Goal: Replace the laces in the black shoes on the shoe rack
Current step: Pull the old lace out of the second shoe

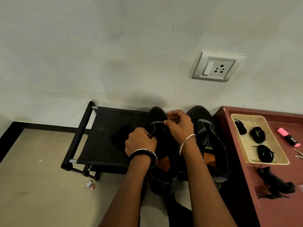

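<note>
Two black shoes stand side by side on the black shoe rack (101, 138), toes toward the wall. My left hand (141, 141) grips the tongue and upper edge of the left shoe (155, 115). Over the same shoe, my right hand (179, 123) has its fingers curled and pinches what looks like a lace end; the lace itself is too dark to make out. The right shoe (211, 138), with grey trim and an orange insole, is untouched. Coiled black laces (257, 134) lie in a cream tray (282, 158) on the right.
A maroon table (278, 210) stands right of the rack with a pink highlighter (288, 139), a heap of loose black laces (275, 184) and a metal tool at the edge. A wall socket (216, 68) is above. A dark cloth (121, 138) lies on the rack; litter (89, 185) is on the floor.
</note>
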